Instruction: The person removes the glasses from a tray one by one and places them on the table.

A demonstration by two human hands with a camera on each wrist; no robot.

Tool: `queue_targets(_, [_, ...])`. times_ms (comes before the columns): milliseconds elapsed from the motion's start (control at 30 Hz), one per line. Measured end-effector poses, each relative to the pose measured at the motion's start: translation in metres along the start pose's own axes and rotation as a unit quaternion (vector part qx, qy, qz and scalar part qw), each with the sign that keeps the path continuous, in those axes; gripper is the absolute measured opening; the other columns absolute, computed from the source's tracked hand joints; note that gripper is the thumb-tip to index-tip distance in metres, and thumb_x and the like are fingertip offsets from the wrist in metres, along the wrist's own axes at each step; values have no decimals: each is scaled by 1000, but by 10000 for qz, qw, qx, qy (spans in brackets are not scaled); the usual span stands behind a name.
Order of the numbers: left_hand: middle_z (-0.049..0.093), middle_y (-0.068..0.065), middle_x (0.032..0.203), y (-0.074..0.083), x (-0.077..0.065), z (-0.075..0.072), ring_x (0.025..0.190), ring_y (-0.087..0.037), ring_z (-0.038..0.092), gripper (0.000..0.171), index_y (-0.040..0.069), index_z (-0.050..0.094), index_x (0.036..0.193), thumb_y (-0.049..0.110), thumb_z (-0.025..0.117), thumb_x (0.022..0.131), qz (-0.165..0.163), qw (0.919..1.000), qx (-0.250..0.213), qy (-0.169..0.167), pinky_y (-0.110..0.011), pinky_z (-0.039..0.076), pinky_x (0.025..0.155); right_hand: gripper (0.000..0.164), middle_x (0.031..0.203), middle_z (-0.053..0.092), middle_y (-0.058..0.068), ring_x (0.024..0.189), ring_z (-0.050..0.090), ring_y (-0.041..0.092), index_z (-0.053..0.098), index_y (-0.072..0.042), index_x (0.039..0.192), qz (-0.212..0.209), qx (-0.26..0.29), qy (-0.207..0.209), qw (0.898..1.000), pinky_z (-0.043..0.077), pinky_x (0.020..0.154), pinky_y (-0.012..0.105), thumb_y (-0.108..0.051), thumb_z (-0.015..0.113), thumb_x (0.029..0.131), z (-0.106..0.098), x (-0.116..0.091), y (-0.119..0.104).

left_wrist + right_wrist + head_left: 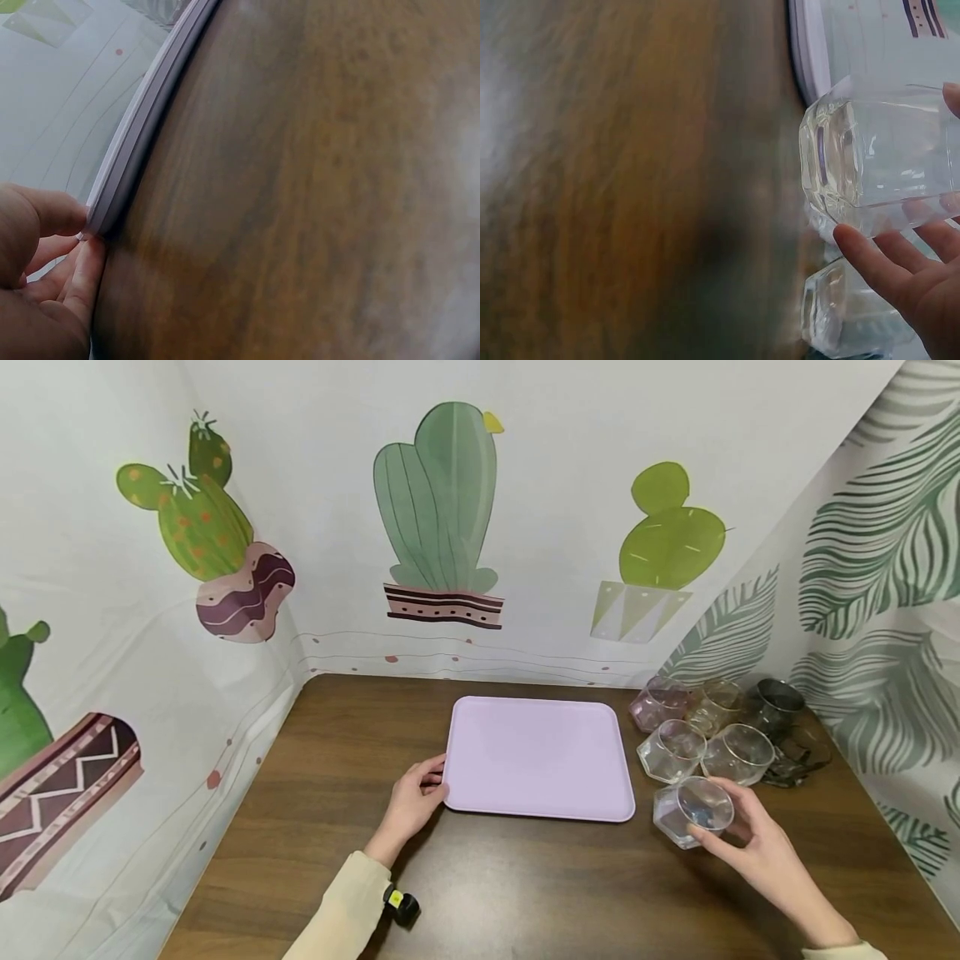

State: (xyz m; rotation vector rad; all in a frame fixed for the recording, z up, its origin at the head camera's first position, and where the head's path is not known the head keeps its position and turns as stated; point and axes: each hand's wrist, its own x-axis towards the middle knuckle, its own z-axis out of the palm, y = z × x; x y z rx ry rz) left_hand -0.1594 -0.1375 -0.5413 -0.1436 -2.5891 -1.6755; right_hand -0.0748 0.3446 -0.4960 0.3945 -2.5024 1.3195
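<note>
A pale purple rectangular tray [536, 760] lies on the wooden table. At its front left corner my left hand [415, 795] pinches the edge; in the left wrist view the thumb [64, 214] is on the rim and the fingers lie below it. My right hand [757, 842] grips a clear faceted drinking glass [675, 817], thumb on the near side and fingers round the far side. In the right wrist view this glass [885, 154] has its thick base showing, raised over the table surface. It is just right of the tray's front right corner.
Several more glasses stand behind the held one: two clear ones [670, 752], a pinkish one [658, 703], an amber one [714, 706] and a dark one [776, 706]. A dark glass piece [798, 760] lies beside them. Printed cloth [540, 527] walls the table [345, 735] behind and at both sides.
</note>
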Motion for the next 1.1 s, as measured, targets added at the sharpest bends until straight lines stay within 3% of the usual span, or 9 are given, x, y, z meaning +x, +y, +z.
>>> queue_targets(367, [68,-21,117,-2,3,0,102,-35,69,48,-5,65,134,-10,67,87,68,10000,22,-10,-33,60,86,77,133,61,-13,112,61,-6,45,3,147,92,133,8,9999,53,84,11,17,79,79,-3,-4,12])
queue_targets(667, [67,-22,118,0,3,-1,104,-36,68,47,-6,65,133,-10,68,86,38,9999,-29,-107,-34,60,87,79,136,52,-25,112,56,-13,42,4,150,271,-197,-13,9994,47,86,5,10,81,82,-10,-8,15])
queue_targets(767, [67,-22,119,2,2,-4,105,-36,68,45,-7,65,133,-9,70,88,0,9998,-56,-175,-36,60,88,83,136,55,-12,112,49,-18,44,3,150,246,-660,138,9974,41,90,1,4,86,79,-14,-7,10])
queue_targets(867, [68,-21,123,5,-2,-9,107,-35,69,43,-6,66,133,-6,70,90,-31,9997,88,-225,-39,59,90,82,131,59,11,120,42,-20,49,2,148,-97,-1218,493,9913,31,98,-1,-2,89,76,-19,-6,0])
queue_targets(900, [68,-21,124,6,-2,-11,107,-34,70,42,-5,66,133,-5,70,92,-17,9996,189,-207,-41,59,91,77,128,59,20,124,40,-18,51,3,146,-317,-1332,635,9886,29,102,0,-6,88,79,-20,-5,-3])
queue_targets(1000, [69,-20,126,10,-3,-17,106,-33,72,37,-3,67,133,0,67,96,166,9986,508,-54,-45,58,93,62,128,59,29,137,38,-8,58,5,140,-981,-1574,1031,9772,24,112,7,-31,78,94,-19,2,-14])
queue_targets(1100, [70,-19,126,13,0,-25,109,-33,71,33,-2,67,133,7,61,103,496,9950,854,132,-49,56,95,70,129,61,32,143,42,12,62,8,134,-1490,-1701,1192,9668,25,121,22,-54,59,102,-11,15,-26])
